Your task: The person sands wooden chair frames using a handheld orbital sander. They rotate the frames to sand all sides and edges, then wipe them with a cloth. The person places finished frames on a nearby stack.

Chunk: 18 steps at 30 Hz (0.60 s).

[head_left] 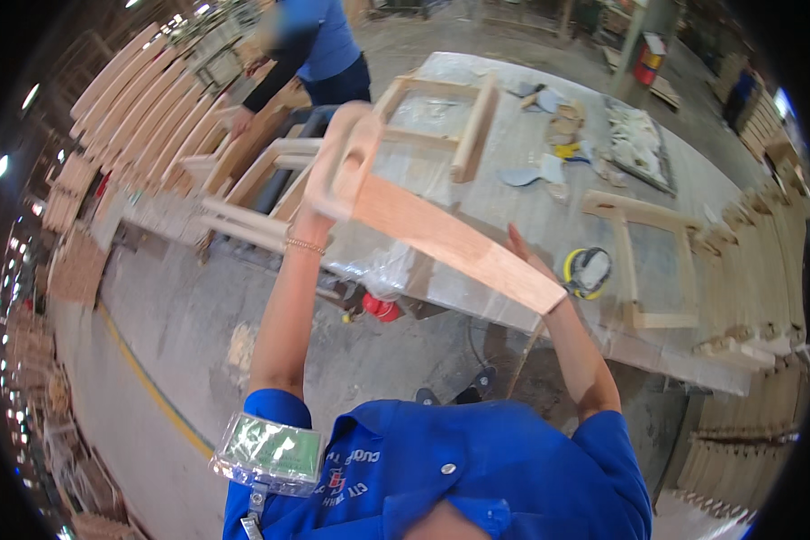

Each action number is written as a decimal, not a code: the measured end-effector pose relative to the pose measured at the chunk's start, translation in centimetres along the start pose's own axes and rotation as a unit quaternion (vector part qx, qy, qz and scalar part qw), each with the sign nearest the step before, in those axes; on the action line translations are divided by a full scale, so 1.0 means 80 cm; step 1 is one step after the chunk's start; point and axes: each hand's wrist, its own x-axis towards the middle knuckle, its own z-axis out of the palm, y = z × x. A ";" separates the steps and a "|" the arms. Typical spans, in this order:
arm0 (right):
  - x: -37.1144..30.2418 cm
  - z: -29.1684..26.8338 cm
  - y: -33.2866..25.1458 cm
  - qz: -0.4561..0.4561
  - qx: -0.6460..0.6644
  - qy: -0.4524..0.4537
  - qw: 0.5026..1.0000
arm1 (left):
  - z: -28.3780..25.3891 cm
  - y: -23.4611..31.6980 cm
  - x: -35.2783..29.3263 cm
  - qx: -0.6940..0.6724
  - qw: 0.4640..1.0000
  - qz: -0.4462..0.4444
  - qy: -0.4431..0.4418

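Note:
I hold up a wooden furniture part (450,241) above the near edge of the work table. It is a long smooth board joined to a rounded, slotted piece (340,166) at its left end, which is slightly blurred. My left hand (313,221) grips it under the slotted end, with most of its fingers hidden behind the wood. At the other end my right hand (533,258) supports the board from behind, its fingertips showing past the far edge. A yellow and black round sanding tool (589,272) lies on the table just right of my right hand.
The plastic-covered table (513,135) bears wooden frames (432,139), sanding scraps (542,173) and a tray of pale material (637,144). A co-worker in blue (333,45) reaches into wooden frames at left. Stacked wooden parts (756,261) stand at right. A red object (381,308) hangs below the table edge.

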 end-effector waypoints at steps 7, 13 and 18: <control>-0.029 0.044 -0.041 -0.252 -0.059 0.159 0.953 | 0.031 0.092 -0.023 -0.026 0.969 -0.206 -0.131; -0.035 0.039 -0.113 -0.307 0.129 0.091 0.939 | 0.075 0.104 -0.010 0.217 0.968 -0.010 -0.123; -0.001 -0.001 -0.097 -0.397 0.140 0.084 0.903 | 0.085 0.067 -0.006 0.214 0.973 0.037 -0.071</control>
